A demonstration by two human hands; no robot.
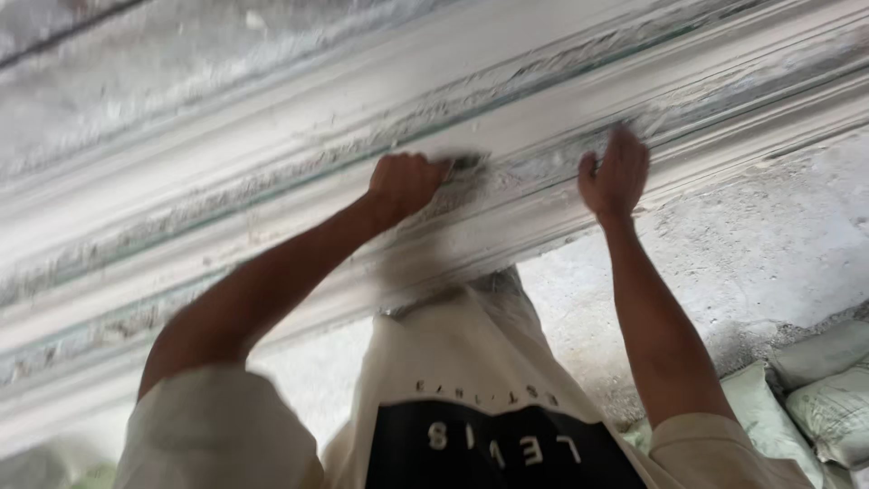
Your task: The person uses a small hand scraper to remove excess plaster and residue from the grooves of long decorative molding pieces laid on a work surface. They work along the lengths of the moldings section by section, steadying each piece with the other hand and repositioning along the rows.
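Note:
A long white plaster moulding (272, 172) with several ridges and grooves runs across the view from lower left to upper right. My left hand (403, 186) is closed in a fist on a small dark tool (466, 163), whose tip touches a rough grey groove of the moulding. My right hand (615, 177) rests further right on the same moulding, fingers spread and pressed against a ridge, holding nothing. The picture is blurred by motion, so the kind of tool is hard to tell.
My pale shirt with a dark panel (480, 426) fills the bottom middle. Rough grey concrete (769, 235) lies to the right of the moulding. Pale green filled sacks (815, 389) are stacked at the lower right.

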